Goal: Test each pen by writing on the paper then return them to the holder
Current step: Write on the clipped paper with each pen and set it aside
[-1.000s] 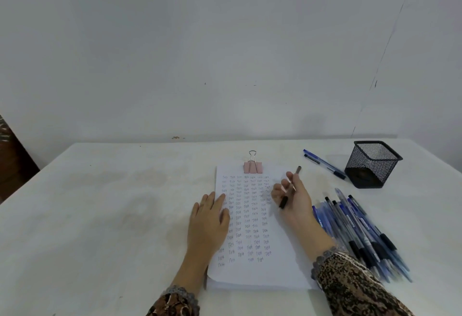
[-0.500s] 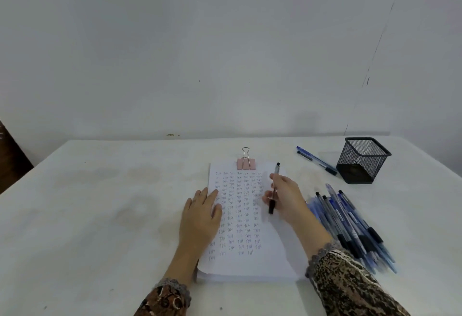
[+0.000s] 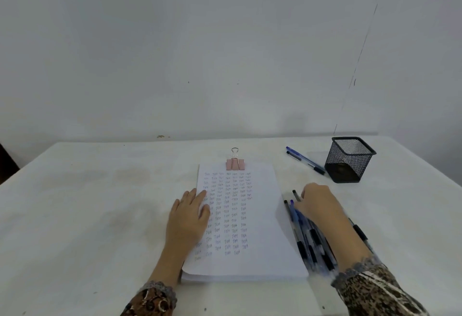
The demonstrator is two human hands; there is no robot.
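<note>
The pile of pens (image 3: 308, 238) is lying on the worktop (image 3: 87, 215) just beside the right edge of the paper (image 3: 262, 215), partly under the right hand (image 3: 318, 205). The barrels are running from far-left to near-right, roughly along the paper's edge and fanning a little. Blur is hiding which end carries the writing point. The right hand is sitting on the far end of the pile with its fingers down among the barrels. It is blurred, so I cannot tell whether it is gripping one.

The step seems to be choosing a pen. It is probably best to pinch a single barrel, lift it clear without dragging its neighbours, and turn the point toward the blank strip on the paper's right side.

The left hand (image 3: 187, 218) is lying flat with straight fingers on the paper's left edge, pinning it. A pink binder clip (image 3: 235, 163) is holding the far edge. The mesh pen holder (image 3: 348, 160) is standing upright at the far right, well apart from the pile. Two pens (image 3: 305, 160) are lying just to its left, angled the same way.
</note>
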